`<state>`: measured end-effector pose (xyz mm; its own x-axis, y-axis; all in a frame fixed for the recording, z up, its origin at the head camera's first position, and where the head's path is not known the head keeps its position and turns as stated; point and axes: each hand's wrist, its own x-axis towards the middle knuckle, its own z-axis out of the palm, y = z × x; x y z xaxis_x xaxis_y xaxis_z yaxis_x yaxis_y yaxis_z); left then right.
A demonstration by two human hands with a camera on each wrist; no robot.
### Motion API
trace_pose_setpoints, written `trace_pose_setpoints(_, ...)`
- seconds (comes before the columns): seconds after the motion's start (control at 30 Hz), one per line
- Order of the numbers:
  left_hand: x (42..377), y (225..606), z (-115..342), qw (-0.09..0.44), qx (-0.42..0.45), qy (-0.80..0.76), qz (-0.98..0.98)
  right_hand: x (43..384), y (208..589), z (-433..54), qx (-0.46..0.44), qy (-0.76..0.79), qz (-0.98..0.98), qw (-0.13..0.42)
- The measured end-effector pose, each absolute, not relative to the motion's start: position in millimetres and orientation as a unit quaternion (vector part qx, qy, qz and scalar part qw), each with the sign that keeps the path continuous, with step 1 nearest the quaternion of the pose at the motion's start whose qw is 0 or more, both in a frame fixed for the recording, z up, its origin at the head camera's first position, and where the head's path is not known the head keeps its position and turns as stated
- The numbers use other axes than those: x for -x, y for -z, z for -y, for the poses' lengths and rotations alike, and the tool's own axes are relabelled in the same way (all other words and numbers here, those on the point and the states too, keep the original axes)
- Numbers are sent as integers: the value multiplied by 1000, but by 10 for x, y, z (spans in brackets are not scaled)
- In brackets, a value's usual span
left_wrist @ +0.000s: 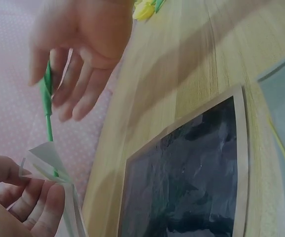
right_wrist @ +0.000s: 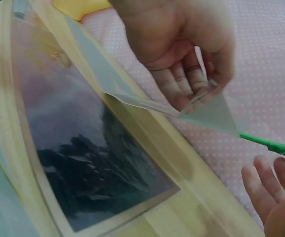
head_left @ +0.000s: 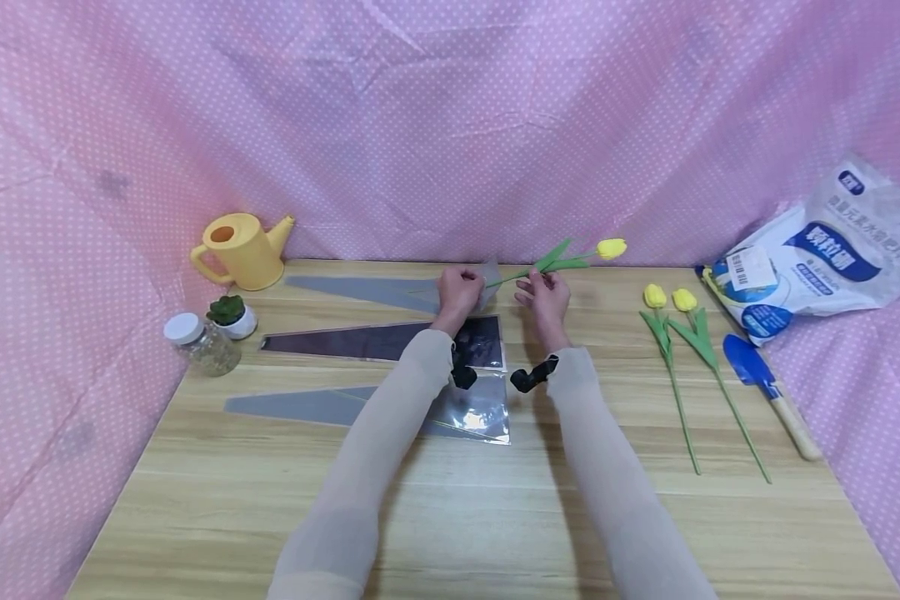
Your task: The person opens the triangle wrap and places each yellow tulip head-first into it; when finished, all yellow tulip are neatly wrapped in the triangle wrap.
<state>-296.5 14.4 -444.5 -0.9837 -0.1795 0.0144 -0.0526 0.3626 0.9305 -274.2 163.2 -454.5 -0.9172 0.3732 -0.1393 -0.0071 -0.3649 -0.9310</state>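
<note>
My left hand (head_left: 459, 292) pinches the wide open end of a translucent grey tapered flower sleeve (right_wrist: 214, 116), at the back middle of the table. Facing it, my right hand (head_left: 546, 300) holds a yellow tulip (head_left: 611, 248) between thumb and fingers, by the green leaves and stem. The tulip's head points right, and its stem (left_wrist: 49, 128) runs left into the sleeve's mouth in the left wrist view. The sleeve's mouth is lifted, while its narrow tail lies on the table to the left. The right hand's other fingers are spread.
Nearer lie a dark sleeve (head_left: 345, 344) and another grey sleeve (head_left: 292, 404). A yellow watering can (head_left: 251, 254), potted succulent (head_left: 232, 317) and lidded jar (head_left: 213, 350) stand left. Two tulips (head_left: 671, 367), a blue trowel (head_left: 750, 362) and a white bag (head_left: 832, 250) lie right.
</note>
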Motion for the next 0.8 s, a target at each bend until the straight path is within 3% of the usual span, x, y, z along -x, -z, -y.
trace_pose_setpoints(0.27, 2956, 4462, -136, 76, -68, 540, 835, 2745, 4476, -1710, 193, -821, 508, 176)
trace_pose_setpoints(0.43, 2942, 4458, -150, 78, -63, 534, 840, 2738, 4489, -1677, 178, -820, 521, 155)
trace_pose_setpoints(0.63, 2930, 4430, -163, 80, -55, 520, 849, 2735, 4476, -1671, 167, -805, 564, 85)
trace_pose_setpoints(0.8, 2931, 4425, -156, 87, -53, 511, 854, 2743, 4432, -1718, 191, -820, 525, 123)
